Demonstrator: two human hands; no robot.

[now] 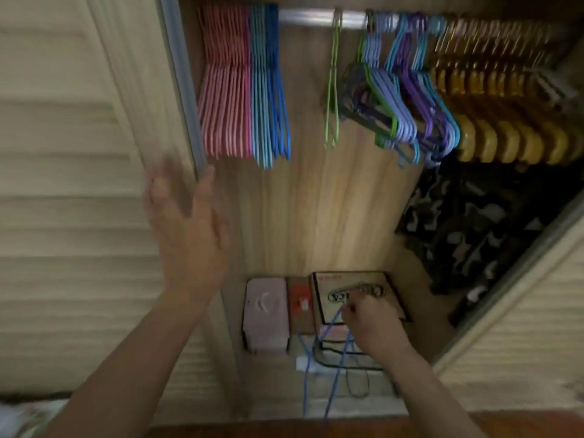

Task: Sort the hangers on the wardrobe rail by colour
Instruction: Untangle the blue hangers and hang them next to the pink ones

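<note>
- You are looking into an open wardrobe with a metal rail [319, 18] running across the top.
- At the rail's left end hangs a tight pack of pink hangers [222, 86], with light blue hangers [258, 90] touching it and darker blue hangers [278, 86] just beside those.
- Past a bare stretch of rail, a single green hanger [332, 90] hangs by itself.
- Further right is an unsorted cluster of mixed hangers [404, 99] in purple, lilac, blue and green, tilted and overlapping.
- Right of that cluster is a row of yellow-gold hangers [505, 121], with dark patterned clothing [467, 222] below them.
- Your left hand [186, 222] is raised with fingers straight and spread, holding nothing, near the edge of the slatted door [79, 184]; it is blurred.
- Your right hand [369, 320] is low, fingers curled around the hooks of blue hangers [331, 368] that dangle beneath it.
- Behind that hand, on the wardrobe floor, sit a pale pink box [265, 314], a small red box [300, 298] and a printed cardboard box [354, 289].
</note>
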